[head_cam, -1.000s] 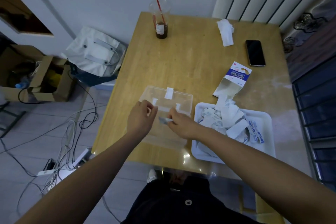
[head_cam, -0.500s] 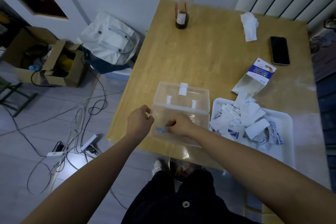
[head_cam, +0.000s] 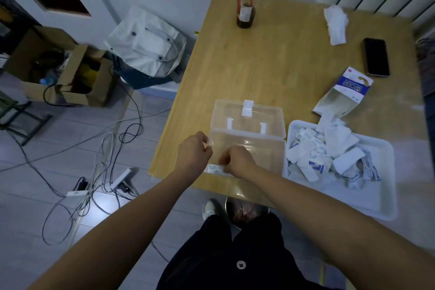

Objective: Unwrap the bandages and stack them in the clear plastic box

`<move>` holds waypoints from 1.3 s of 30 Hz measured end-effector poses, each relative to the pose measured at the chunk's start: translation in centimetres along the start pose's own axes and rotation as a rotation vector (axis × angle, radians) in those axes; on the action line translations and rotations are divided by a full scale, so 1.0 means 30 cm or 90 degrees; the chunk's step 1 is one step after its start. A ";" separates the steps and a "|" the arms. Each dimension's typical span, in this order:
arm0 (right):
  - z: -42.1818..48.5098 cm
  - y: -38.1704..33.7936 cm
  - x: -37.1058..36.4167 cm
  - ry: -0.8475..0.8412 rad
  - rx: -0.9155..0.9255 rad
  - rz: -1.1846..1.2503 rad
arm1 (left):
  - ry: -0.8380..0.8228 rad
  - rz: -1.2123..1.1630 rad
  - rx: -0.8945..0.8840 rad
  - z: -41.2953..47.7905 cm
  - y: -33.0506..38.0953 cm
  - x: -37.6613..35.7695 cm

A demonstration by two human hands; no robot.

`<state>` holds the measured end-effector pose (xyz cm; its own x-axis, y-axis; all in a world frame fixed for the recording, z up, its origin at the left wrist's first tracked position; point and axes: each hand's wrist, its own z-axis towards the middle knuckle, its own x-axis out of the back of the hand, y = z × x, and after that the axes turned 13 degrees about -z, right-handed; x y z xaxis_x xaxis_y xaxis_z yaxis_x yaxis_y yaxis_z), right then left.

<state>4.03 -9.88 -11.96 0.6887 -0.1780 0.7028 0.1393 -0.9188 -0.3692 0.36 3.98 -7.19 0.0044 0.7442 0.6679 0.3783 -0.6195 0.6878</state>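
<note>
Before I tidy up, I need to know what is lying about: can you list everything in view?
table: one, light wood, centre
box: one, clear, lid open, table's near edge
tray: one, white, right of box
wrappers: many, white and blue, piled in tray
packet: one, blue-white, behind tray
phone: one, black, table's right side
tissue: one, white, far right
cup: one, clear, red straw, far edge
bag: one, pale grey, floor, left
cartons: seemingly two, brown, floor, far left
cables: several, dark and white, floor
left hand: grip on white scrap, at box's left wall
right hand: grip on bandage, box's near edge
</note>
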 end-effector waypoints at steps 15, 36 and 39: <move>-0.133 0.113 0.184 0.061 0.081 0.158 | -0.108 0.133 -0.245 -0.036 0.100 -0.076; -0.315 0.839 0.333 0.326 -0.202 0.183 | -0.323 0.095 -0.232 0.073 0.618 -0.562; -0.278 0.906 0.385 0.352 -0.277 0.258 | -0.314 0.090 -0.173 0.111 0.651 -0.628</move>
<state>9.84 -39.84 -8.78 0.1593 -0.5702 0.8059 -0.4136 -0.7798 -0.4699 10.76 -21.30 -7.28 0.4928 0.6380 0.5917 0.0912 -0.7141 0.6941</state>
